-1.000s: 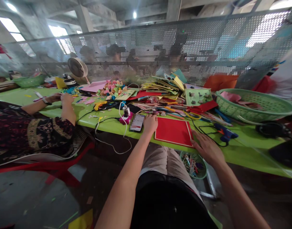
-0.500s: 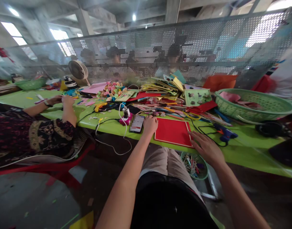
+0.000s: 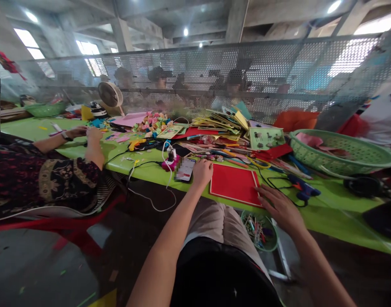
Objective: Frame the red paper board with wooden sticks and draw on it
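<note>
A red rectangular board (image 3: 233, 184) edged with thin pale strips lies flat by the table's near edge. My left hand (image 3: 202, 174) rests at its upper left corner, fingers stretched forward and slightly bent, between the board and a phone (image 3: 185, 169). On the right side, my right hand (image 3: 281, 209) lies with fingers extended, the tips touching the board's edge beside a pale strip (image 3: 256, 184). A blue glue gun (image 3: 304, 187) with a black cord is just beyond that hand. Neither hand wraps around anything.
Behind the board are piled coloured sticks, cards and a picture panel of animals (image 3: 267, 138). A green basket (image 3: 342, 166) stands at right, a fan (image 3: 110, 94) at back left. Below the table hangs a bin of sticks (image 3: 259, 230). A person's hands (image 3: 86, 133) work at left.
The whole view has tilted slightly upward, so the table sits lower in the picture. Both hands stay at the red board's two sides with little visible movement.
</note>
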`<action>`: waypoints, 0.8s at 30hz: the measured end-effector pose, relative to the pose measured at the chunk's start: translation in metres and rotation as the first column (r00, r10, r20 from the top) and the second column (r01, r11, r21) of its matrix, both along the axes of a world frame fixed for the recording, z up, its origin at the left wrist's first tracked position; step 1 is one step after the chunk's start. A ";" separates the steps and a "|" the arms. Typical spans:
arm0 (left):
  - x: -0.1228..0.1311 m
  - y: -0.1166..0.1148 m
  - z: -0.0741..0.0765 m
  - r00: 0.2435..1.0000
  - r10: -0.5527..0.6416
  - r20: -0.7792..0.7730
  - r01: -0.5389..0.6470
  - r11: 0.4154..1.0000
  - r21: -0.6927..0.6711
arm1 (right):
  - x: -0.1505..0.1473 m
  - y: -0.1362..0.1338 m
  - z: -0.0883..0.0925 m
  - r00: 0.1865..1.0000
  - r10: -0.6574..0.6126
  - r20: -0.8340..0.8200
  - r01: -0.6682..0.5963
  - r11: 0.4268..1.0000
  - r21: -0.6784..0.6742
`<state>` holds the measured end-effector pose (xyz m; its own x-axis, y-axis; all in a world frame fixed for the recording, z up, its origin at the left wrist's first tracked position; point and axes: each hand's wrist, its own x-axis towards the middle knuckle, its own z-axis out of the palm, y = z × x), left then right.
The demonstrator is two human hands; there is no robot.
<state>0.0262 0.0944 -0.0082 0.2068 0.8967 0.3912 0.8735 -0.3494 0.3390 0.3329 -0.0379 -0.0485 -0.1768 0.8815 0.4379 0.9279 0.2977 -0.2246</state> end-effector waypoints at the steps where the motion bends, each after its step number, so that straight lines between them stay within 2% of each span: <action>1: -0.001 -0.002 0.001 1.000 -0.012 0.014 0.012 1.000 -0.005 | 0.001 0.000 0.001 1.000 0.003 -0.005 -0.003 1.000 0.001; 6: -0.011 -0.023 -0.002 0.988 -0.136 0.067 0.139 0.989 -0.041 | 0.003 0.001 0.005 0.999 0.011 -0.041 -0.011 1.000 -0.002; 9: -0.017 -0.038 -0.005 0.971 -0.226 0.083 0.230 0.972 -0.054 | 0.000 0.010 0.011 0.998 0.028 -0.063 -0.029 0.999 -0.014; 13: -0.022 -0.048 -0.005 0.957 -0.276 0.088 0.283 0.956 -0.076 | -0.018 0.041 0.026 0.992 0.102 -0.075 -0.105 0.994 -0.041; 18: -0.024 -0.050 -0.004 0.950 -0.298 0.091 0.307 0.947 -0.097 | -0.050 0.091 0.043 0.966 0.257 -0.035 -0.259 0.959 -0.117; 24: -0.024 -0.052 -0.005 0.946 -0.309 0.103 0.320 0.940 -0.122 | -0.077 0.126 0.041 0.941 0.337 0.028 -0.325 0.925 -0.196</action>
